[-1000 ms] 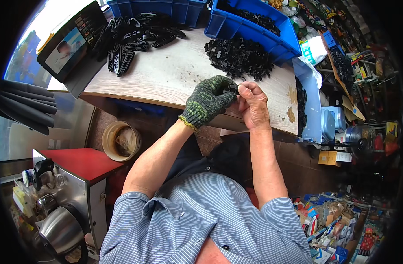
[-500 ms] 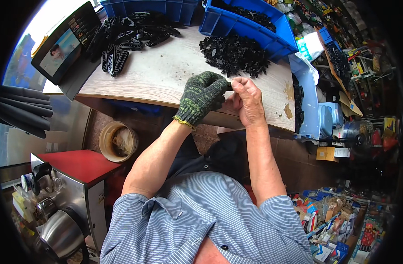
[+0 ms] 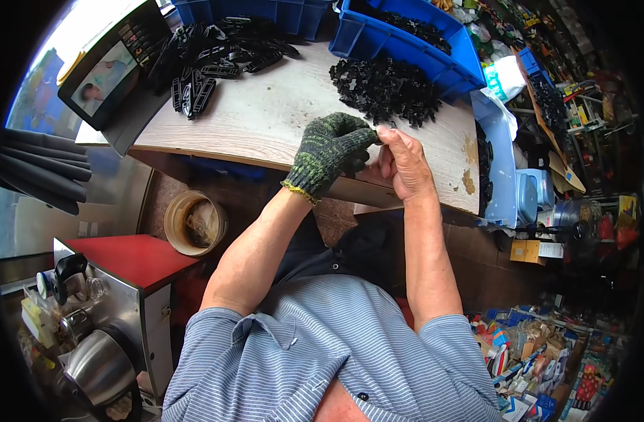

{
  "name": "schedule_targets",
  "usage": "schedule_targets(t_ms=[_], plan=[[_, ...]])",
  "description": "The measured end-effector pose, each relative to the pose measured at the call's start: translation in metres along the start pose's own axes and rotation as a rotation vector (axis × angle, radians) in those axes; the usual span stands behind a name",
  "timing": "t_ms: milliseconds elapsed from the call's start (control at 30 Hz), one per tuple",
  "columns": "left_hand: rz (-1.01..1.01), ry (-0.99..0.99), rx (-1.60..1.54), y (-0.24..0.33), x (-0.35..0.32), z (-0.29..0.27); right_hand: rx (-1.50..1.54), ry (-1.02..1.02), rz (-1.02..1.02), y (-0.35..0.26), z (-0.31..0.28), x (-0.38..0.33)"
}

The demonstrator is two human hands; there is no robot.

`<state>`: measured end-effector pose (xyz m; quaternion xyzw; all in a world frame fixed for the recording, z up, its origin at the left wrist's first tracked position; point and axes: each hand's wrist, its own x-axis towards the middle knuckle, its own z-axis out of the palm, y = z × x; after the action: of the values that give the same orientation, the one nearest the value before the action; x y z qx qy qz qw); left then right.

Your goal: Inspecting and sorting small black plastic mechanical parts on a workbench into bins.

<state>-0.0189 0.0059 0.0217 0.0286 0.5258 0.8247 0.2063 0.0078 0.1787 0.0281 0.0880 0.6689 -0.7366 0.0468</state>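
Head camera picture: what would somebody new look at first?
Probably the two hands meeting at the near edge of the wooden table: the left hand wears a green knit glove, the right hand is bare, and they pinch something small and dark between them. Just beyond lies a heap of small black parts, with blue bins along the far edge.

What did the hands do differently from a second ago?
Hardly anything moved. The gloved left hand and the bare right hand are still pressed together at the fingertips over the near edge of the wooden table, pinching something too small to make out. The pile of small black parts and the blue bins stayed put.
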Motion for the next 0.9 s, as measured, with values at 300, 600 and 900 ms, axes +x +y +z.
schedule_targets(t_ms=[300,600,900], plan=[[-0.021,-0.019,0.053,0.001,0.001,0.0,-0.033,0.033,-0.051,0.003,0.004,-0.002],[-0.039,-0.07,-0.032,-0.001,0.003,-0.003,-0.062,0.026,-0.148,0.017,-0.002,0.001],[-0.049,-0.076,0.006,0.005,0.001,-0.003,0.009,0.079,-0.164,0.011,0.007,-0.003]])
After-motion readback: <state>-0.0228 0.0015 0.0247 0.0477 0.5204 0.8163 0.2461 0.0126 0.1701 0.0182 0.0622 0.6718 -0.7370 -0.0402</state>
